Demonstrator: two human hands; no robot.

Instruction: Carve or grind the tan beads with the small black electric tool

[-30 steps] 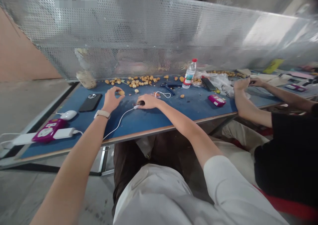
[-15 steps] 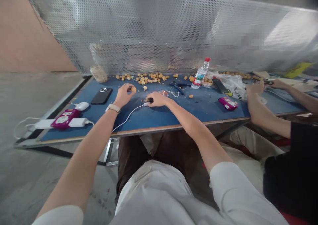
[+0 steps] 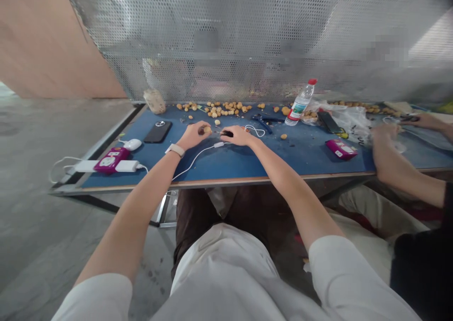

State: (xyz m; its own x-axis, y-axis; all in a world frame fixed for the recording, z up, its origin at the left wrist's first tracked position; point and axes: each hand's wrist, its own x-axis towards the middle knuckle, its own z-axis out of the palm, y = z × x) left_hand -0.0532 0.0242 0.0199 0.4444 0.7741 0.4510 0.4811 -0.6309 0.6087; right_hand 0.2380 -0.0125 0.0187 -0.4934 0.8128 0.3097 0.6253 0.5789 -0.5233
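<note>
My left hand [image 3: 193,136], with a pale band on its wrist, pinches a small round tan piece [image 3: 207,130] that looks like a nut or dried fruit. Facing it, my right hand [image 3: 238,135] is closed around a small dark hand tool [image 3: 227,133], whose thin tip points left towards the tan piece. Contact between tip and piece cannot be made out. Just below my right hand runs a white cable [image 3: 198,156] with a small inline block [image 3: 219,144]. Behind both hands, several similar tan pieces [image 3: 226,109] lie along the mesh panel.
Blue pliers [image 3: 262,122] lie behind my right hand, near a tilted water bottle [image 3: 299,105]. A black phone [image 3: 157,131], a purple power strip [image 3: 111,160] and a clear jar [image 3: 155,102] are left. Further right are a purple box [image 3: 340,149] and a co-worker's hands [image 3: 385,133].
The view has shifted so the table appears further right. My hands have come closer together, bringing the dark tool's tip near the tan piece. The co-worker's hands are still at work.
</note>
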